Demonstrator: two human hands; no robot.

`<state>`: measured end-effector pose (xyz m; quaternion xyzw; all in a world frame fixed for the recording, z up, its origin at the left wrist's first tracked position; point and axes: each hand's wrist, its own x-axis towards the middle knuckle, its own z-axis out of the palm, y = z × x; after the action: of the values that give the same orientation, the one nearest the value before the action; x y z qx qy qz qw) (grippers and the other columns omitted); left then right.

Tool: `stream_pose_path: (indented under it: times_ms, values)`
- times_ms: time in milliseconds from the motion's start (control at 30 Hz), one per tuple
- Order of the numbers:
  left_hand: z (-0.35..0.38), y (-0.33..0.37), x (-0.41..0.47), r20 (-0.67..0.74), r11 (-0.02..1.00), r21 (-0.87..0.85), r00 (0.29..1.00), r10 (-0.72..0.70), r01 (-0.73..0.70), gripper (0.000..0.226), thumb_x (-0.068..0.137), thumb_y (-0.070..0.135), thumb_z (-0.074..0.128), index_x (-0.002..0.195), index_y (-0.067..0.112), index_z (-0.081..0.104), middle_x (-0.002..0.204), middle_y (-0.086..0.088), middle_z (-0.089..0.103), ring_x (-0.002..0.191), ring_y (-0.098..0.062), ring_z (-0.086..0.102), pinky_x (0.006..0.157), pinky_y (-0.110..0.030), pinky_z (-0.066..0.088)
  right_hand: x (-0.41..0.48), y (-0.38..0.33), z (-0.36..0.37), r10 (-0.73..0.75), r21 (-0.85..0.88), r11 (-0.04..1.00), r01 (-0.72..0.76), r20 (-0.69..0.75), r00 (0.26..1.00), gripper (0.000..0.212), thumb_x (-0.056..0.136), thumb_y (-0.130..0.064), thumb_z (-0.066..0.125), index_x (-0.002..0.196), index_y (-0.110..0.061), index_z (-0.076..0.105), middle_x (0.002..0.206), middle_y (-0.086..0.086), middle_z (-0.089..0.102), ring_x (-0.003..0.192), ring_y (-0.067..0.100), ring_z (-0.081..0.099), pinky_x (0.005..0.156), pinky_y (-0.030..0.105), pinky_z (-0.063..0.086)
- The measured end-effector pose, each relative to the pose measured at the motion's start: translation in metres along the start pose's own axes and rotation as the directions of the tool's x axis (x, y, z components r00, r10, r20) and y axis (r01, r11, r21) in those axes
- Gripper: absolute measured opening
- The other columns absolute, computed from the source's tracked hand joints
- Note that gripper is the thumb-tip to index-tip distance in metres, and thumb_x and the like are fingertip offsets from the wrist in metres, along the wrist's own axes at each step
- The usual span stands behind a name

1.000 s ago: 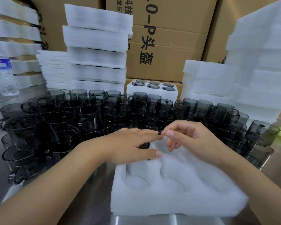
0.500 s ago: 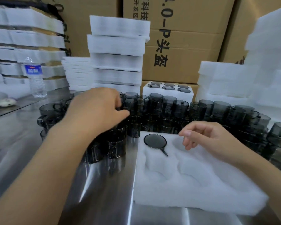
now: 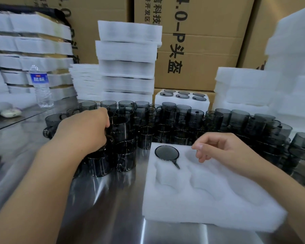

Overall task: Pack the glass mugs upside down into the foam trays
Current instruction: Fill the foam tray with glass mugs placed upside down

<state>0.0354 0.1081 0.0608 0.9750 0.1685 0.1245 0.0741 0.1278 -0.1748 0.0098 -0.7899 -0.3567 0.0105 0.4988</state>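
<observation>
Mugs (image 3: 165, 124) on steel table (image 3: 104, 208), cartons (image 3: 192, 50) behind

Glossy smoked-glass mugs (image 3: 125, 154) stand on a polished, reflective steel table (image 3: 102, 205); the tray (image 3: 209, 196) is soft, matt white foam; the boxes (image 3: 197, 50) are matt brown cardboard.

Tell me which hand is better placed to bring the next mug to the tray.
Left. The left hand is already down on a dark mug in the cluster beside the foam tray. The right hand hovers empty over the tray's far cavities, next to the one packed mug.
</observation>
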Motion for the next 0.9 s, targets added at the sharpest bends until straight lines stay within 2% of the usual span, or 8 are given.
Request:
stream_pose_path:
  times_ms: [167, 300, 333, 467, 567, 667, 767, 900]
  values:
    - [-0.01, 0.01, -0.014, -0.109, 0.997, -0.014, 0.991, 0.076, -0.078, 0.034, 0.079, 0.007, 0.06, 0.076, 0.032, 0.038, 0.087, 0.01, 0.061, 0.081, -0.016, 0.058, 0.076, -0.039, 0.052, 0.0, 0.002, -0.001, 0.008, -0.01, 1.0, -0.008, -0.001, 1.0, 0.029, 0.072, -0.048, 0.061, 0.078, -0.021, 0.071, 0.075, 0.003, 0.071, 0.07, 0.014, 0.068, 0.068, 0.017, 0.05]
    - [-0.019, 0.042, -0.028, -0.284, 0.951, -0.069, 0.92, 0.27, -0.301, 0.036, 0.078, 0.011, 0.064, 0.075, 0.036, 0.038, 0.075, 0.017, 0.053, 0.07, 0.0, 0.048, 0.057, -0.027, 0.04, 0.001, 0.002, -0.001, 0.024, -0.009, 1.0, -0.024, -0.023, 0.999, 0.022, 0.085, -0.037, 0.062, 0.083, -0.016, 0.07, 0.076, 0.002, 0.071, 0.07, 0.014, 0.068, 0.066, 0.018, 0.051]
    - [-0.019, 0.052, -0.028, -0.289, 0.923, -0.106, 0.9, 0.327, -0.369, 0.037, 0.078, 0.01, 0.064, 0.077, 0.037, 0.039, 0.076, 0.019, 0.053, 0.072, 0.001, 0.049, 0.058, -0.027, 0.041, 0.001, 0.001, -0.001, 0.03, 0.016, 0.999, -0.03, -0.048, 0.998, 0.022, 0.087, -0.035, 0.06, 0.086, -0.015, 0.07, 0.077, 0.001, 0.071, 0.07, 0.014, 0.068, 0.065, 0.019, 0.052]
    - [-0.004, 0.099, -0.019, -0.208, 0.737, -0.304, 0.797, 0.567, -0.604, 0.038, 0.083, 0.008, 0.063, 0.091, 0.039, 0.042, 0.09, 0.02, 0.061, 0.087, -0.001, 0.058, 0.076, -0.03, 0.05, 0.008, -0.001, -0.004, 0.174, 0.29, 0.949, -0.127, -0.144, 0.974, 0.05, 0.076, -0.057, 0.052, 0.101, -0.016, 0.066, 0.09, 0.003, 0.07, 0.072, 0.025, 0.07, 0.063, 0.028, 0.056]
    - [0.021, 0.13, -0.006, -0.17, 0.663, -0.255, 0.707, 0.686, -0.704, 0.048, 0.085, 0.008, 0.058, 0.116, 0.04, 0.038, 0.1, 0.014, 0.063, 0.09, -0.012, 0.057, 0.078, -0.038, 0.049, 0.01, -0.003, -0.007, 0.234, 0.439, 0.882, -0.172, -0.092, 0.968, 0.045, 0.096, -0.05, 0.037, 0.092, -0.02, 0.07, 0.085, 0.012, 0.071, 0.07, 0.03, 0.069, 0.062, 0.033, 0.056]
    - [0.043, 0.139, 0.008, -0.194, 0.619, -0.21, 0.653, 0.732, -0.757, 0.054, 0.086, 0.009, 0.058, 0.129, 0.035, 0.037, 0.111, 0.011, 0.063, 0.097, -0.014, 0.057, 0.076, -0.027, 0.041, 0.012, -0.003, -0.009, 0.27, 0.504, 0.839, -0.205, -0.059, 0.961, 0.052, 0.098, -0.047, 0.034, 0.07, -0.025, 0.072, 0.076, 0.008, 0.069, 0.069, 0.026, 0.067, 0.059, 0.032, 0.054]
    - [0.062, 0.137, 0.013, -0.327, 0.553, -0.262, 0.612, 0.72, -0.791, 0.051, 0.083, 0.006, 0.061, 0.126, 0.029, 0.045, 0.11, 0.012, 0.064, 0.098, -0.007, 0.053, 0.078, -0.021, 0.036, 0.012, 0.002, -0.012, 0.264, 0.512, 0.835, -0.204, -0.047, 0.963, 0.038, 0.097, -0.041, 0.04, 0.091, -0.018, 0.069, 0.082, 0.006, 0.07, 0.071, 0.023, 0.067, 0.057, 0.03, 0.054]
    - [0.079, 0.133, 0.017, -0.447, 0.45, -0.417, 0.609, 0.655, -0.79, 0.051, 0.075, 0.007, 0.07, 0.12, 0.023, 0.053, 0.108, 0.015, 0.056, 0.104, -0.002, 0.048, 0.091, -0.015, 0.037, 0.011, 0.006, -0.013, 0.231, 0.521, 0.835, -0.179, -0.036, 0.972, 0.028, 0.097, -0.032, 0.044, 0.092, -0.022, 0.071, 0.085, 0.003, 0.071, 0.067, 0.015, 0.066, 0.056, 0.028, 0.053]
